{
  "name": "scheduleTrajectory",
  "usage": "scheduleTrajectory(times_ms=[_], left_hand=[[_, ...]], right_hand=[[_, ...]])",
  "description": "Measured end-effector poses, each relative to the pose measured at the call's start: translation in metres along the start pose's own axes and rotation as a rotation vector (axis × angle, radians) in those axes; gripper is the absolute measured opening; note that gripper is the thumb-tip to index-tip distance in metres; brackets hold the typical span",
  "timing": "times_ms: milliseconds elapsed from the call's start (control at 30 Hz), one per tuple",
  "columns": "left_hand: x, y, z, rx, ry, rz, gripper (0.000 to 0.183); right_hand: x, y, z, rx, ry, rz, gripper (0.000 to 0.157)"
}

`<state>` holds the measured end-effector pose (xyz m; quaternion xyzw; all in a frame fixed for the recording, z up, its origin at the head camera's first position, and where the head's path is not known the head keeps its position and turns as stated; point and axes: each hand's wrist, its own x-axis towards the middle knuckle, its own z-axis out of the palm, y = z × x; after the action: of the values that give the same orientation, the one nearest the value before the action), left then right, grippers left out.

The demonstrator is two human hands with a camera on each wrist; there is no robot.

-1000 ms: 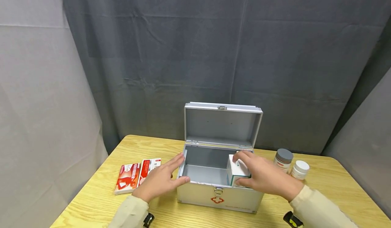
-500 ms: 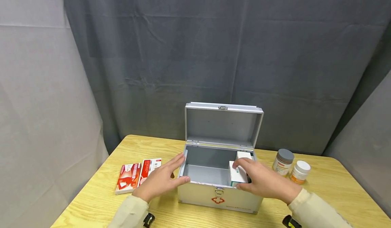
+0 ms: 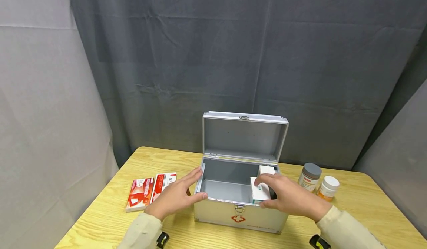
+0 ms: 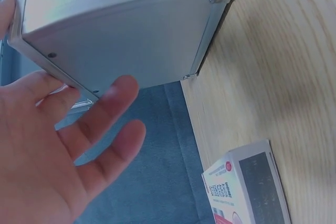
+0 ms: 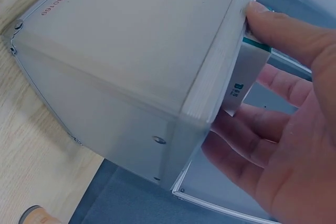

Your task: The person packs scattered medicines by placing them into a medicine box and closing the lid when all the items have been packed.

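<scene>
A silver first-aid case [image 3: 215, 210] stands on the table with its lid [image 3: 243, 136] raised. My right hand [image 3: 290, 196] reaches over the right end and grips a white medicine box [image 3: 259, 194], thumb at the front and fingers across it. In the right wrist view this box [image 5: 245, 72] is partly below the rim. Behind it inside the case is a second white box [image 3: 266, 169]. My left hand [image 3: 180, 196] rests at the case's left rim; the left wrist view shows its fingers [image 4: 105, 106] extended and spread along the side wall.
Two red-and-white boxes lie left of the case: a wider one [image 3: 140, 193] and a narrower one [image 3: 163, 180], partly covered by my left hand. At right stand a grey-capped bottle [image 3: 309, 176] and a white-capped bottle [image 3: 328, 186]. A grey curtain [image 3: 180, 75] hangs behind the table.
My right hand has lowered the white medicine box further into the case's right front corner. The second white box behind it shows more now. My left hand stays put.
</scene>
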<state>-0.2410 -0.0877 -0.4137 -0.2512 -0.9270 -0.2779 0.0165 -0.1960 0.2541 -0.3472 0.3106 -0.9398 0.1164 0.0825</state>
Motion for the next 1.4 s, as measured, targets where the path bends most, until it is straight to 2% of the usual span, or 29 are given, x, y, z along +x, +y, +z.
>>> scheduleTrajectory(times_ms=[200, 333, 633, 767, 1067, 1233, 1400], left_hand=[[0.000, 0.001, -0.002, 0.028, -0.013, -0.018, 0.084], [-0.001, 0.001, -0.002, 0.043, -0.011, -0.007, 0.084], [0.000, 0.001, -0.001, 0.013, -0.018, -0.017, 0.084], [0.000, 0.000, -0.001, 0.004, -0.022, -0.020, 0.083], [-0.001, -0.001, 0.003, -0.001, -0.026, 0.000, 0.083], [-0.002, -0.002, 0.005, -0.002, -0.017, 0.006, 0.083], [-0.001, -0.002, 0.003, 0.000, -0.002, 0.012, 0.081]], right_hand=[[-0.002, 0.000, 0.000, 0.009, -0.003, 0.017, 0.041], [-0.003, 0.001, 0.001, 0.009, 0.006, 0.013, 0.041], [-0.010, 0.010, 0.005, 0.030, 0.047, -0.050, 0.041], [-0.016, 0.016, 0.008, 0.037, 0.065, -0.047, 0.040], [-0.026, 0.022, 0.012, -0.016, 0.142, -0.029, 0.031], [-0.029, 0.022, 0.018, -0.005, 0.185, 0.008, 0.032], [-0.027, 0.024, 0.019, -0.003, 0.235, -0.011, 0.036]])
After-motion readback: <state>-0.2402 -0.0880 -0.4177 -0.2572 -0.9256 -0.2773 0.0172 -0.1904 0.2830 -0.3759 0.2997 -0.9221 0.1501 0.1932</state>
